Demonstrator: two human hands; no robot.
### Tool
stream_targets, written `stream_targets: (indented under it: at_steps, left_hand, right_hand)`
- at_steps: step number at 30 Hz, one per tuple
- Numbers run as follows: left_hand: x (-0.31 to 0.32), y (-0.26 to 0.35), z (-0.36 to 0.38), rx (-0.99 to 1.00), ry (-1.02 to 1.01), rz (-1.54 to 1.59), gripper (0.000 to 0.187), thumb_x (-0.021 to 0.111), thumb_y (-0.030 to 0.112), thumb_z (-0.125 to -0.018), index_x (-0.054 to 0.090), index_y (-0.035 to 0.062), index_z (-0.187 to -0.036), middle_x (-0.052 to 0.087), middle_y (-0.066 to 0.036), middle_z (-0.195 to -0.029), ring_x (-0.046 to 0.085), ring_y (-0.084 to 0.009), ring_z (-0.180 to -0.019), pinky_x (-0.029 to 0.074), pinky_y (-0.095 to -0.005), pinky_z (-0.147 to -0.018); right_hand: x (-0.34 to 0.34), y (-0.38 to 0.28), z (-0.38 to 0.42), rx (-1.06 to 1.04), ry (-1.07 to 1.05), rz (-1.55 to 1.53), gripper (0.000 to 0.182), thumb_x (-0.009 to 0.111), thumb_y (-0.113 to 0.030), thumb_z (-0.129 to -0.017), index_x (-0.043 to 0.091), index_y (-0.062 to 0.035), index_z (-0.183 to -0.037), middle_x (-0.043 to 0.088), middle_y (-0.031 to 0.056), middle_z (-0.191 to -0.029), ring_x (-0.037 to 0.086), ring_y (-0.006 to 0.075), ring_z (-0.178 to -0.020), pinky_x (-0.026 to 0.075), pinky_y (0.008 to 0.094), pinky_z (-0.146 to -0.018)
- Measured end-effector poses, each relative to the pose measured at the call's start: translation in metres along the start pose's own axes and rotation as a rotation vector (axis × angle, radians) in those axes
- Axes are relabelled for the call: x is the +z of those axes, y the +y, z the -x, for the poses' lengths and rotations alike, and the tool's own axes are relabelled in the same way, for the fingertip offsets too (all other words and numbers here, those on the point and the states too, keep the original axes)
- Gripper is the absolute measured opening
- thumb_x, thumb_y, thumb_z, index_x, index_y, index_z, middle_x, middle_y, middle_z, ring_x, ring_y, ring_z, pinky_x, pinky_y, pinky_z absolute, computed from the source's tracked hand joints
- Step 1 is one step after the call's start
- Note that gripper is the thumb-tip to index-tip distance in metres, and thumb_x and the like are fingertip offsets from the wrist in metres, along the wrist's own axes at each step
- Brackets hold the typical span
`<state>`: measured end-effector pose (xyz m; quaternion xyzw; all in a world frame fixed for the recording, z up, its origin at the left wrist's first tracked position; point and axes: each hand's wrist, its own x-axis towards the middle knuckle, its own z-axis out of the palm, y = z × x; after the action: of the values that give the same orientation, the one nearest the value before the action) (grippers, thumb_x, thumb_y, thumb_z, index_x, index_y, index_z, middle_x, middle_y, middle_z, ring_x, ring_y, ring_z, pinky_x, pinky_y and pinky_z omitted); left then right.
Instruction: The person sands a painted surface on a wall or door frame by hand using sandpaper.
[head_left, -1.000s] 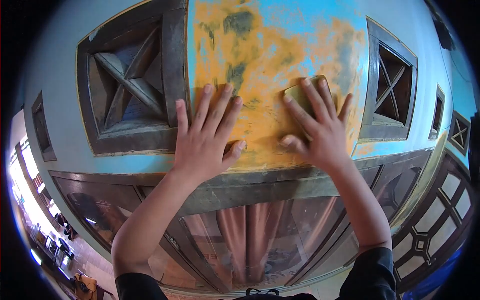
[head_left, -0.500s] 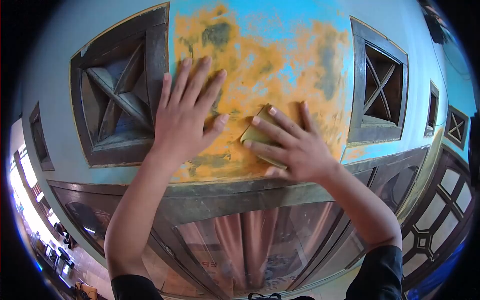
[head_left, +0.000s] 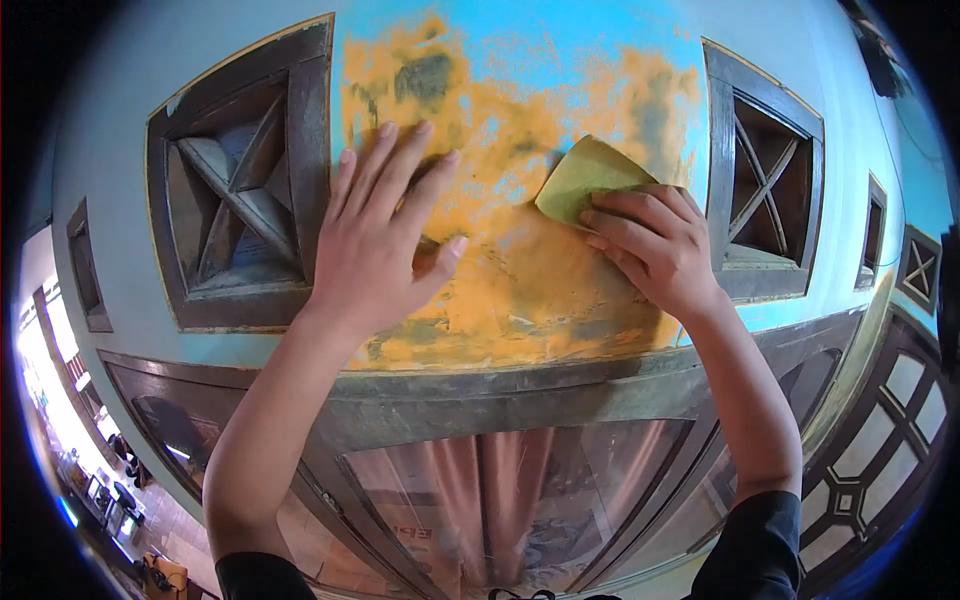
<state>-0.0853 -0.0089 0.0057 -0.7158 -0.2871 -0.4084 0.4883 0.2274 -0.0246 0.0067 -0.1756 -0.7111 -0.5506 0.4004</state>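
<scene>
My left hand [head_left: 378, 235] rests with fingers spread against the wall [head_left: 510, 300], beside the left vent frame. Between the two vents the wall is blue, with patchy orange and dark grey areas. In my right hand [head_left: 660, 245] is a folded sheet of yellow-green sandpaper [head_left: 590, 180], pinched at its lower right edge between thumb and fingers. Its free part tilts up to the left, in front of the orange patch, and a shadow falls on the wall below it.
A dark wooden vent frame with crossed slats [head_left: 240, 190] is at left, a similar vent frame [head_left: 765, 180] at right. Below runs a wooden beam [head_left: 520, 405] over glazed panels with a brown curtain [head_left: 500, 490] behind. A panelled door [head_left: 880, 440] stands at far right.
My right hand has moved up and to the right, from lying flat over the sandpaper to gripping it by its edge. The left hand stays on the wall.
</scene>
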Motion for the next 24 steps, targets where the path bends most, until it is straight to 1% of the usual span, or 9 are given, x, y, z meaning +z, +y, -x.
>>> stream_targets:
  at_steps: [3,7,9,13,15,18,22,23,24]
  left_hand:
    - [-0.001,0.02,-0.005,0.146,0.029,0.033,0.058,0.053,0.042,-0.093,0.05,0.0128,-0.144,0.038,-0.014,-0.155,0.031,-0.0358,-0.146,0.025,-0.0543,-0.118]
    - [0.013,0.06,-0.011,0.421,0.043,0.238,0.058,0.047,0.045,-0.097,0.05,0.0127,-0.144,0.038,-0.012,-0.156,0.032,-0.0348,-0.146,0.027,-0.0519,-0.118]
    - [0.022,0.08,-0.017,0.525,-0.017,0.328,0.06,0.045,0.048,-0.098,0.048,0.0129,-0.146,0.036,-0.011,-0.158,0.031,-0.0345,-0.147,0.027,-0.0503,-0.119]
    - [0.045,0.082,-0.046,0.515,-0.103,0.249,0.082,0.043,0.067,-0.092,0.032,0.0155,-0.155,0.029,-0.011,-0.161,0.027,-0.0325,-0.148,0.025,-0.0492,-0.12]
    - [0.043,0.081,-0.053,0.474,-0.153,0.262,0.084,0.042,0.069,-0.092,0.03,0.017,-0.156,0.028,-0.011,-0.162,0.026,-0.0317,-0.149,0.023,-0.049,-0.12]
    - [0.032,0.059,-0.068,0.404,-0.173,0.046,0.084,0.04,0.071,-0.091,0.03,0.0192,-0.156,0.027,-0.01,-0.162,0.023,-0.0314,-0.15,0.019,-0.048,-0.122]
    - [0.024,-0.012,-0.096,0.151,0.05,-0.238,0.082,0.046,0.07,-0.09,0.033,0.0223,-0.155,0.028,-0.01,-0.162,0.021,-0.0305,-0.151,0.015,-0.0484,-0.123]
    - [0.024,-0.022,-0.098,0.067,0.119,-0.254,0.081,0.048,0.069,-0.089,0.035,0.0232,-0.154,0.028,-0.009,-0.162,0.021,-0.0302,-0.151,0.014,-0.0486,-0.123]
    - [0.024,-0.013,-0.096,0.104,0.039,-0.246,0.082,0.046,0.072,-0.088,0.035,0.0248,-0.154,0.027,-0.009,-0.162,0.019,-0.0317,-0.151,0.014,-0.0502,-0.123]
  right_hand:
    - [-0.006,0.0,0.0,-0.067,-0.056,-0.041,0.024,0.073,-0.016,-0.074,0.072,-0.0138,-0.097,0.069,0.0008,-0.113,0.064,0.0241,-0.107,0.05,0.0409,-0.094]
    - [-0.007,0.0,0.009,-0.136,-0.166,-0.136,0.027,0.069,-0.015,-0.074,0.071,-0.0104,-0.1,0.068,0.0041,-0.119,0.06,0.0271,-0.121,0.044,0.0471,-0.11]
    - [-0.005,0.001,0.014,-0.105,-0.137,-0.197,0.026,0.068,-0.015,-0.074,0.071,-0.0081,-0.099,0.067,0.0059,-0.119,0.06,0.0291,-0.121,0.043,0.0492,-0.111]
    - [-0.003,0.005,0.029,-0.077,-0.045,-0.283,0.028,0.068,-0.007,-0.068,0.069,-0.004,-0.097,0.068,0.0123,-0.108,0.063,0.0347,-0.113,0.05,0.05,-0.102]
    - [-0.007,0.01,0.03,-0.057,0.005,-0.326,0.035,0.064,-0.002,-0.061,0.066,-0.0035,-0.095,0.067,0.0145,-0.097,0.066,0.0369,-0.105,0.054,0.0487,-0.095]
    - [-0.003,0.02,0.035,0.11,0.118,-0.449,0.035,0.064,-0.002,-0.062,0.066,-0.004,-0.097,0.067,0.0141,-0.095,0.067,0.0372,-0.103,0.054,0.0482,-0.094]
    - [-0.002,0.008,0.027,0.127,0.054,-0.306,0.037,0.065,-0.011,-0.072,0.067,-0.0083,-0.109,0.064,0.0132,-0.116,0.06,0.0361,-0.118,0.047,0.0483,-0.102]
    - [-0.007,0.01,0.027,0.115,0.004,-0.223,0.037,0.066,-0.017,-0.077,0.066,-0.011,-0.114,0.059,0.0136,-0.128,0.052,0.037,-0.128,0.04,0.0511,-0.108]
    - [-0.007,0.011,0.028,0.151,0.025,-0.22,0.038,0.066,-0.018,-0.078,0.065,-0.0115,-0.115,0.058,0.0139,-0.13,0.051,0.0377,-0.129,0.038,0.0519,-0.109]
